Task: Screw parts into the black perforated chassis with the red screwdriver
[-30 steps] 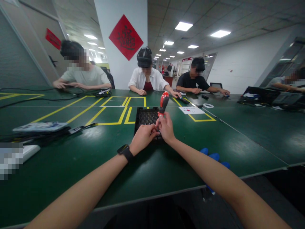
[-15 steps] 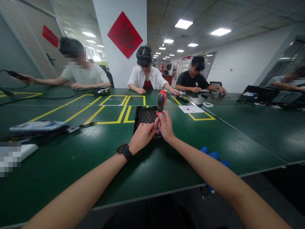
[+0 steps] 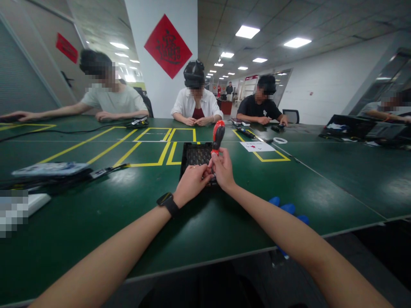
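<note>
Upright but leaning slightly right, a screwdriver point(image 3: 218, 136) with a red and black handle stands in my right hand point(image 3: 224, 171), whose fingers close round it low on the handle. Its thin shaft points down between my hands, and the tip is hidden. My left hand point(image 3: 193, 178) pinches close beside the shaft. What its fingertips hold is too small to make out. Under both hands lies an open black case point(image 3: 188, 152) with a grid of round cells inside. My hands cover its near part.
The green table point(image 3: 160, 239) carries yellow tape marks. To the left lie a flat light-coloured box point(image 3: 51, 169) with black cables and a white object point(image 3: 40, 201). Blue handles point(image 3: 288, 209) show beyond my right forearm. A paper sheet point(image 3: 257, 146) and tape ring point(image 3: 280, 140) lie ahead. Co-workers sit opposite.
My hands stay almost in place; the screwdriver handle tips slightly right. Across the table, the co-worker in white has drawn an arm back from the black tool. Other co-workers' arms have shifted.
</note>
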The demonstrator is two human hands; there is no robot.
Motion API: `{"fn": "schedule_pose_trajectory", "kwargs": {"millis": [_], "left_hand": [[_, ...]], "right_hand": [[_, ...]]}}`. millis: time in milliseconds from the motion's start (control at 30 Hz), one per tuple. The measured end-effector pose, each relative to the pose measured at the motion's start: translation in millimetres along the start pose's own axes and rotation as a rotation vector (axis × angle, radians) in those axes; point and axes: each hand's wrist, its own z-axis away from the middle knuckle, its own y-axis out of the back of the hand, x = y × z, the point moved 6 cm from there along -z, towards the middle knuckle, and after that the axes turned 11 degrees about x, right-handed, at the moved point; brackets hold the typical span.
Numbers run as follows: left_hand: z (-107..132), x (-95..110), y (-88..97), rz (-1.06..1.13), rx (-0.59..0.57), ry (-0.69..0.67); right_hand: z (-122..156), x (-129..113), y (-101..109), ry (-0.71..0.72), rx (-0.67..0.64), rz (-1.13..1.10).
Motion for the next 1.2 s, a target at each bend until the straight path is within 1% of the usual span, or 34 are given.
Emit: {"fn": "schedule_pose_trajectory", "kwargs": {"millis": [200, 367, 533, 700, 1000, 1200], "left_hand": [[-0.7, -0.6, 0.9, 0.036, -0.001, 0.009], [0.2, -1.5, 0.5, 0.018, -0.001, 0.006], [0.9, -2.6, -2.0, -0.027, -0.015, -0.027], [0.2, -1.5, -2.9, -0.013, -0.034, -0.05], [-0.3, 0.1, 0.6, 0.015, 0.008, -0.009], [0.0, -2.6, 0.3, 0.043, 0.007, 0.005]], "right_hand": [[1.9, -2.3, -0.6, 0.011, -0.005, -0.006], [1.5, -1.7, -0.6, 0.012, -0.001, -0.01], [-0.2, 0.5, 0.4, 0.001, 0.001, -0.011], [-0.8, 3.2, 0.8, -0.015, -0.013, -0.013], [-0.7, 3.2, 1.5, 0.026, 0.012, 0.001], [0.3, -1.6, 1.7, 0.041, 0.016, 0.003]]}}
